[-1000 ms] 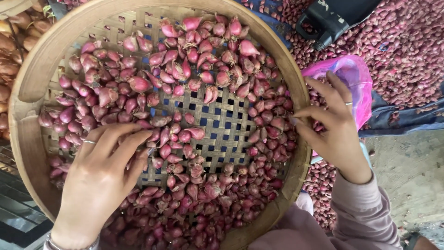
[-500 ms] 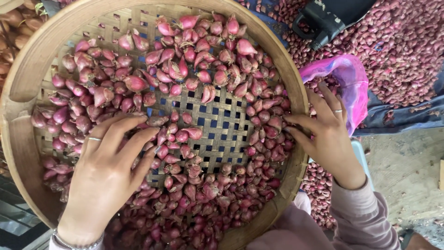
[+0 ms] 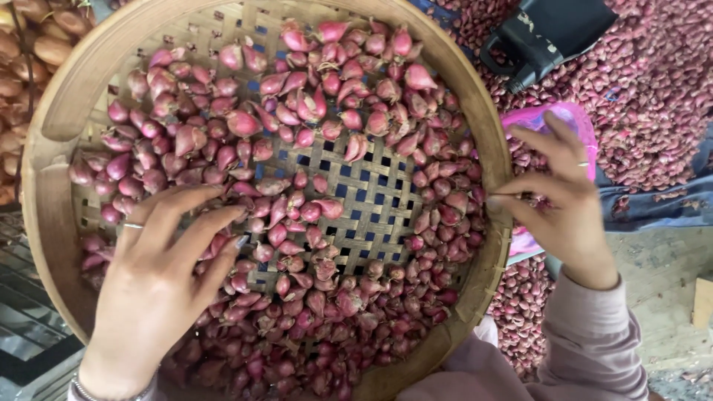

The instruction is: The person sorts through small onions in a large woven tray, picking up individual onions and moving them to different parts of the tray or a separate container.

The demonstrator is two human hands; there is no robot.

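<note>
A round woven bamboo sieve tray [image 3: 52, 186] holds a layer of small red shallots [image 3: 327, 96], with bare lattice showing at its middle. My left hand [image 3: 160, 275] lies flat on the shallots at the tray's lower left, fingers spread, a ring on one finger. At the tray's right rim my right hand [image 3: 561, 204] pinches something small between thumb and fingertips; what it is cannot be made out. A ring shows on that hand too.
A pink plastic bag [image 3: 572, 119] lies behind my right hand. A big heap of red shallots [image 3: 653, 89] fills the upper right, with a black jug [image 3: 542, 37] on it. Brown onions [image 3: 30, 44] lie at the upper left. Concrete floor [image 3: 661, 260] shows at right.
My right hand has come in from over the pink bag to the tray's right rim, fingertips now pinched. My left hand has barely shifted on the shallots.
</note>
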